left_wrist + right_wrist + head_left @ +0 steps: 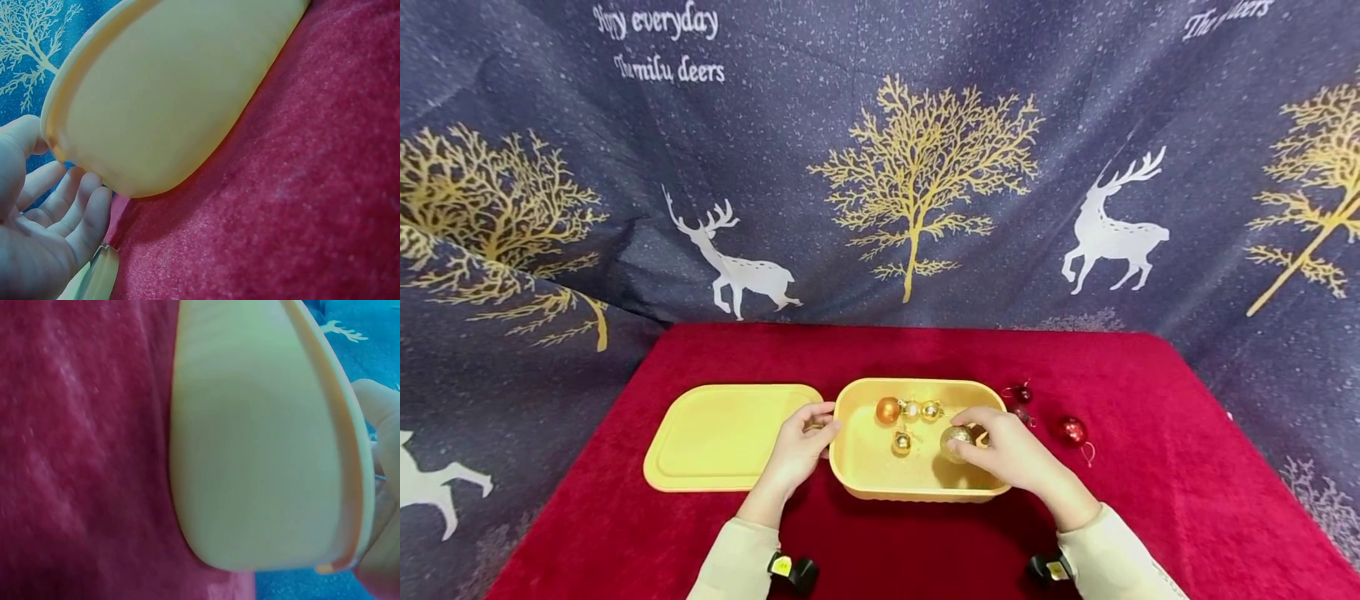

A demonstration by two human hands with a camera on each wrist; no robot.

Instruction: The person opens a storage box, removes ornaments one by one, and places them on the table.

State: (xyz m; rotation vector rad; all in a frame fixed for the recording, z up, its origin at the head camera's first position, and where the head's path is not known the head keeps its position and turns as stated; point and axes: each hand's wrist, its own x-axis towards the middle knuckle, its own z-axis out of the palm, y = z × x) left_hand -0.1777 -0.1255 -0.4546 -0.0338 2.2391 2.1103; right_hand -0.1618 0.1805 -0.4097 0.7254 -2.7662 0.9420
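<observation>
A deep yellow plastic box [916,492] stands on the table. Inside its right end, my right hand [1003,446] pinches a large gold bauble [957,443] between thumb and fingers. The box wall hides that bauble in the right wrist view, where part of the right hand [382,487] shows past the rim. At the left end, my left hand [803,446] holds the box by its edge, thumb at the rim and fingertips against the outer wall. Smaller baubles lie in the box: an orange one [887,410], a gold one [902,443] and others by the far wall.
A flat yellow lid [722,437] lies left of the box. To the right are a shiny red bauble [1072,431] and small dark red ones [1024,393]. Red cloth [1150,500] covers the table, with a printed blue curtain [865,275] behind.
</observation>
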